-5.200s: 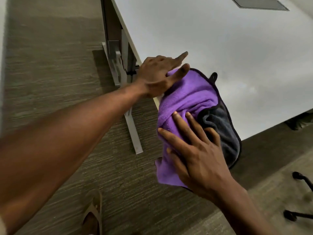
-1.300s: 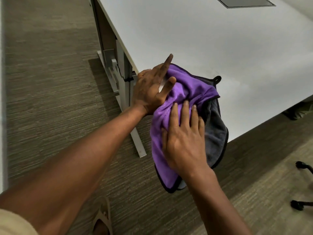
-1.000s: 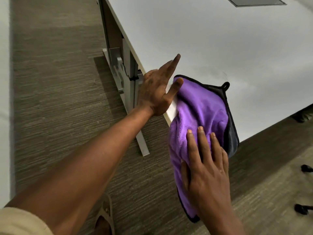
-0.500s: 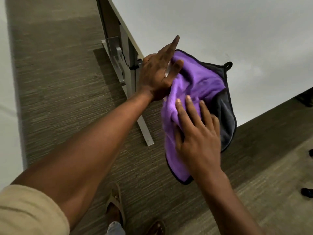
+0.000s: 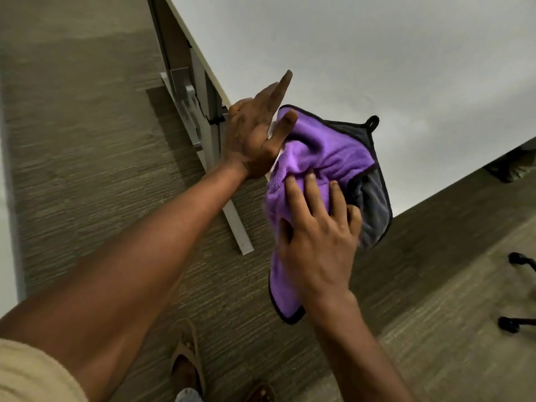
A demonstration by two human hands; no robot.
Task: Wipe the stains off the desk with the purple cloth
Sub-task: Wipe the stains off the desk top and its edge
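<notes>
A purple cloth [image 5: 322,149] with a grey back and black trim lies bunched over the near corner of the white desk [image 5: 391,59], its lower end hanging past the edge. My right hand [image 5: 316,233] presses flat on the cloth with fingers spread. At the desk's left edge my left hand [image 5: 255,132] holds the cloth's left side, thumb on the purple fabric, index finger pointing up. I see no clear stains on the bare desk top.
The grey metal desk leg and foot [image 5: 220,181] stand just left of the corner. Wood-grain floor [image 5: 87,140] surrounds the desk. My sandalled foot [image 5: 187,364] is at the bottom. Black chair casters [image 5: 519,291] sit at the right.
Over the last second my right hand has rubbed the cloth back and forth over the desk corner, bunching it. My left hand has stayed at the desk's edge.
</notes>
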